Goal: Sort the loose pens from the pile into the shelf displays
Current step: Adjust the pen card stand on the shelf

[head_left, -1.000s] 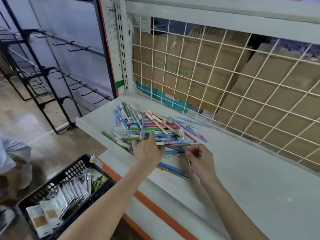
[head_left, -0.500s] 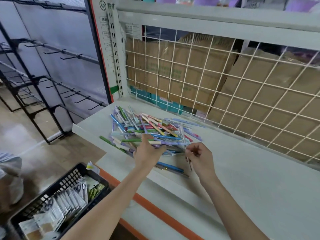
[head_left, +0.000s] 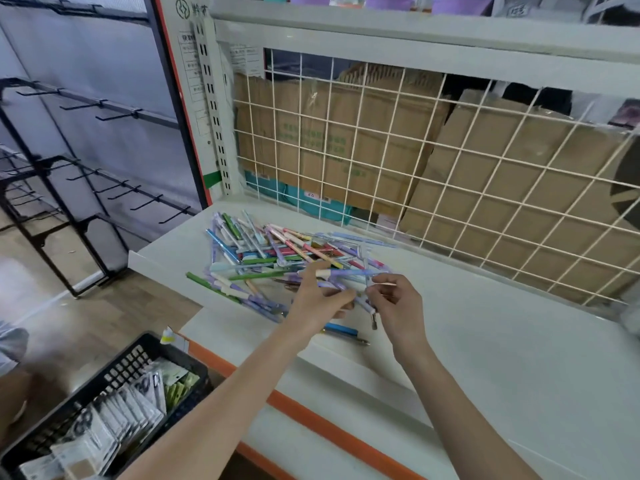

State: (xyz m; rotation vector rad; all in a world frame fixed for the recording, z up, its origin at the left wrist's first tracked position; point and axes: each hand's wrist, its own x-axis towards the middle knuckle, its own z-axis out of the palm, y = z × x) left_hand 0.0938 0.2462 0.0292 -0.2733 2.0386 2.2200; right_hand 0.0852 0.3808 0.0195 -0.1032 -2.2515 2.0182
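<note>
A pile of loose pens (head_left: pixel 277 254) in green, blue, purple, pink and white lies on the white shelf (head_left: pixel 485 341), near its left end. My left hand (head_left: pixel 318 299) is at the pile's near edge and pinches a purple pen with a white cap (head_left: pixel 349 272), lifted off the heap. Close to its right, my right hand (head_left: pixel 398 306) holds a few thin pens (head_left: pixel 369 303) that point down from its fingers. A blue pen (head_left: pixel 341 329) and a dark one (head_left: pixel 349 338) lie apart on the shelf below my hands.
A white wire grid (head_left: pixel 415 161) backs the shelf, with cardboard boxes (head_left: pixel 346 143) behind it. A black crate (head_left: pixel 114 393) of packaged goods stands on the floor at lower left. Black hook racks (head_left: pixel 86 188) stand to the left. Another person's sleeve (head_left: pixel 10 344) shows at the left edge.
My left hand has picked a purple pen out of the pile and drawn it toward my right hand. The view has tilted up slightly.
</note>
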